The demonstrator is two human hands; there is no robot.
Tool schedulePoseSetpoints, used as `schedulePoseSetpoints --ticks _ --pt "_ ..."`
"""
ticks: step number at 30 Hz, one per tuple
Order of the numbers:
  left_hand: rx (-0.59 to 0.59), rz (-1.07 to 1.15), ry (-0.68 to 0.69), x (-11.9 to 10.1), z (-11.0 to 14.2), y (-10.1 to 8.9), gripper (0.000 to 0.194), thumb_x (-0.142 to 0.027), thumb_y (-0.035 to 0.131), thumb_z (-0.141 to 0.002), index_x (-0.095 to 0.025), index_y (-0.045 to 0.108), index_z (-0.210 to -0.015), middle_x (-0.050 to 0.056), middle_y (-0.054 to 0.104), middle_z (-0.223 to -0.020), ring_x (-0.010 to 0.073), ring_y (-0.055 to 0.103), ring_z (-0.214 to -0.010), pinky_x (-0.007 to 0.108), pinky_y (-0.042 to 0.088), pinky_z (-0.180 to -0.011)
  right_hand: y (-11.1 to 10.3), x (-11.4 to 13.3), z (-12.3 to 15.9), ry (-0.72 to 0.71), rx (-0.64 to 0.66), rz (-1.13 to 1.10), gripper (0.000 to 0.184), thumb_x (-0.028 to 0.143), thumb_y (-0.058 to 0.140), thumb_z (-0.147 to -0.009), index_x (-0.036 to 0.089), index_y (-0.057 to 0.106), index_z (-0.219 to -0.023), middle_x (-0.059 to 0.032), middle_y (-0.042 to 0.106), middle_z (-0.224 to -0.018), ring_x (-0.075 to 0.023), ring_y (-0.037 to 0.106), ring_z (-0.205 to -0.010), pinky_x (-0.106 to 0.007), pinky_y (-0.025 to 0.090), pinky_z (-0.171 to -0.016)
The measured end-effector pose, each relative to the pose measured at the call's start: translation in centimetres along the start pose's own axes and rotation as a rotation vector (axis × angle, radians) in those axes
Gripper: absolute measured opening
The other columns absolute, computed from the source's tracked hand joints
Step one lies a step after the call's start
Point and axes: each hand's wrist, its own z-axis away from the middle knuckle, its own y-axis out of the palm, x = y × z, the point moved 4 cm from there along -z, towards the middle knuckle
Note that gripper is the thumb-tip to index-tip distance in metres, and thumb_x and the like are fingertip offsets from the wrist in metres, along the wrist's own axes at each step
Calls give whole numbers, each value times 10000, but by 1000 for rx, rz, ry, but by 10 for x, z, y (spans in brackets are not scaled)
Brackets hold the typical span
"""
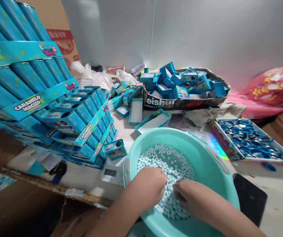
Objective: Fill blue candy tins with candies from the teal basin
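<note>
A turquoise plastic basin (205,158) sits in front of me, its bottom covered with many small white round candies (166,161). Both my hands are inside it, on the near side of the pile. My left hand (149,183) is curled, fingers closed into the candies. My right hand (190,195) is also curled, fingertips pinched down among the candies, almost touching the left. What the fingers hold is hidden under them. A small blue tin box (115,149) with a round hole in its top stands on a white digital scale (111,172) just left of the basin.
Stacked blue "Caramelo Macizo" display trays (64,108) fill the left. A cardboard box of loose blue tins (180,85) stands behind. An open tray of blue round lids (249,140) lies at right, a black flat object (251,197) beside the basin. Empty blue trays (153,120) lie behind the basin.
</note>
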Motion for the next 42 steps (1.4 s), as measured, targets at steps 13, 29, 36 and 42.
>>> schedulePoseSetpoints --ticks 13,29,36,42 --pt "-943 -76 -528 81 60 -64 197 -312 552 -956 -187 691 -1018 91 624 -1092 234 620 -1042 358 499 -947 0 -4 1 -11 -36 -86 123 102 537 -719 192 603 -770 -57 677 -856 -227 592 -796 -309 312 -654" --pt "-17 -2 -230 8 10 -6 158 -261 581 -877 -177 690 -955 96 689 -994 282 657 -948 419 542 -815 3 -4 1 -67 -42 -64 169 119 549 -735 200 665 -826 -65 710 -888 -244 616 -824 -319 337 -681" --pt "128 -52 -252 16 8 3 158 -192 552 -816 -174 700 -868 111 713 -951 290 685 -909 414 545 -781 1 -1 0 -55 -10 -80 199 124 572 -714 212 687 -851 -65 719 -920 -262 635 -874 -325 367 -726" --pt "151 -33 -277 15 8 0 159 -197 559 -816 -178 706 -874 114 733 -910 299 703 -870 410 545 -750 4 -4 -2 -45 -11 -91 194 151 572 -702 218 686 -844 -62 717 -904 -261 634 -864 -326 371 -728"
